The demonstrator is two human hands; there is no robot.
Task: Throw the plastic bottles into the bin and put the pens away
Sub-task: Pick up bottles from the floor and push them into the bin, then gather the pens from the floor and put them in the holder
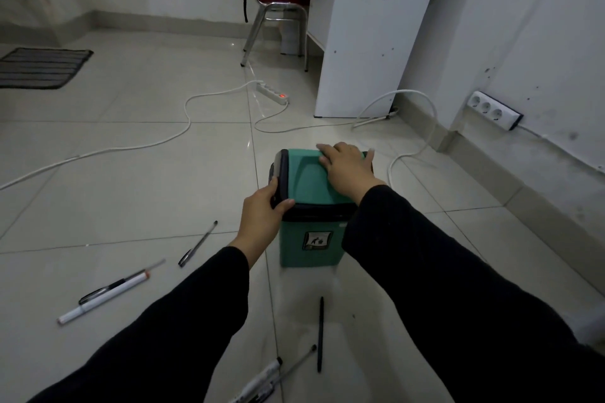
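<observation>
A small green bin (311, 249) with a black-rimmed swing lid (304, 180) stands on the tiled floor in the middle. My left hand (262, 219) grips the lid's black rim at its near left corner. My right hand (347, 167) lies flat on the lid's green top, fingers spread toward the far edge. Several pens lie on the floor: a thin one (198, 244) left of the bin, a white marker (104, 298) with a dark pen beside it further left, a black pen (320, 334) in front, and more (271, 376) at the bottom. No plastic bottle is visible.
A white power strip (273, 93) and its long cables (183, 127) snake across the floor behind the bin. A metal-legged chair (275, 16) and a white cabinet (366, 42) stand at the back. A wall socket (494, 111) sits right, a dark mat (42, 67) far left.
</observation>
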